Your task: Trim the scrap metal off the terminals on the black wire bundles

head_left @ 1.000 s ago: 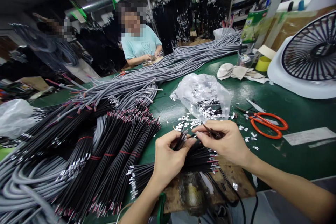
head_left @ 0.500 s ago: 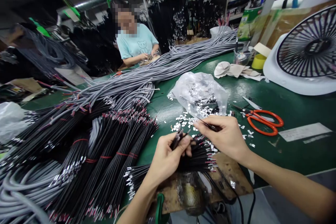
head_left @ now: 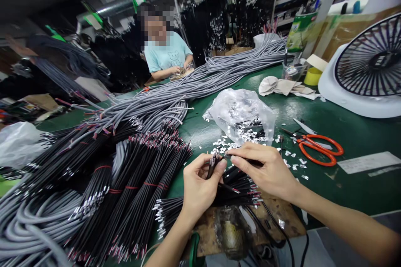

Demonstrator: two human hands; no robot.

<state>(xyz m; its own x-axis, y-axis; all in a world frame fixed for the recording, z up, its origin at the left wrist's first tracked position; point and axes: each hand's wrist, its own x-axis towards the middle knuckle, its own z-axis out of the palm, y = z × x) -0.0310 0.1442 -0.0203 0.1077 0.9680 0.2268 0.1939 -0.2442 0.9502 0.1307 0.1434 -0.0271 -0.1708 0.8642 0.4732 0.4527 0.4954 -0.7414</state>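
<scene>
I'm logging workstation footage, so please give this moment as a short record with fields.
left hand: left hand pinches a small bunch of black wires upright
right hand: right hand grips a thin dark tool, tip at the bunch
under hands: black wires on a wooden board
nearby: plastic bag of metal terminals, orange scissors, fan
across table: a person in a light blue shirt

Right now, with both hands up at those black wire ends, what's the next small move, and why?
Probably bring the right hand a touch further left, so the thin dark piece it pinches meets the wire ends sticking up from the left hand. The two fingertips almost touch, and the wires are gripped upright, tips exposed. What the dark piece is, I cannot tell.
</scene>
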